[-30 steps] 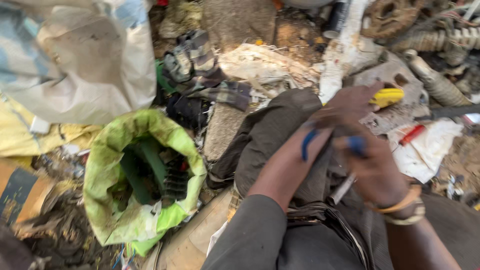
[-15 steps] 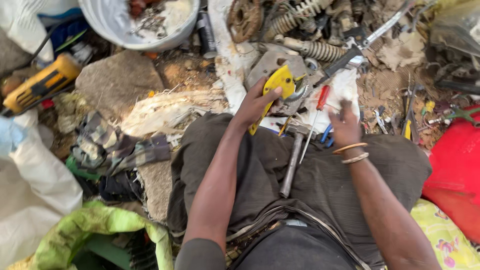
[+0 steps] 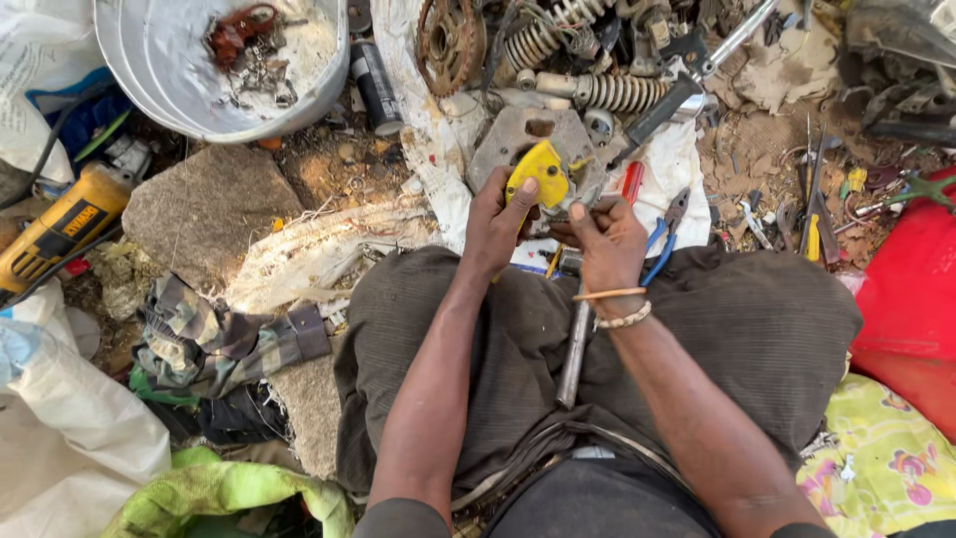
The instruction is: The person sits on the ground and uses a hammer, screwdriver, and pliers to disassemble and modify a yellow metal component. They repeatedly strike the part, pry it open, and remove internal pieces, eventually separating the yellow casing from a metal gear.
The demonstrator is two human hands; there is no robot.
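Head view, looking straight down at a lap in grey-brown trousers, knees spread wide. Up top left, one big grey metal basin with rusty scraps inside. Below it, one flat stone. Far left, one yellow power tool lying on the dirt. At right, a red plastic sheet. Across the white cloth ahead: one rusty sprocket, two coil springs, one grey metal plate with a square hole. Along the lap, one steel rod, long axis running near-vertical in frame, from the belly up toward the hands. Beside the right wrist, one pair of blue-handled pliers, handles pointing down toward the knee. One red-handled screwdriver just above the knuckles.

Now the hands, both up front over the cloth. Left hand wrapped round a yellow cover, thumb pressed on its face, fingers curled behind; a firm closed hold. Cover's long axis tilted up and slightly right, pointed end away from the body, lower end buried in the palm. Right hand pinched narrow, thumb and fingertips meeting right beside the cover's lower edge on something small and dark; cannot tell what. Two bracelets on that wrist.
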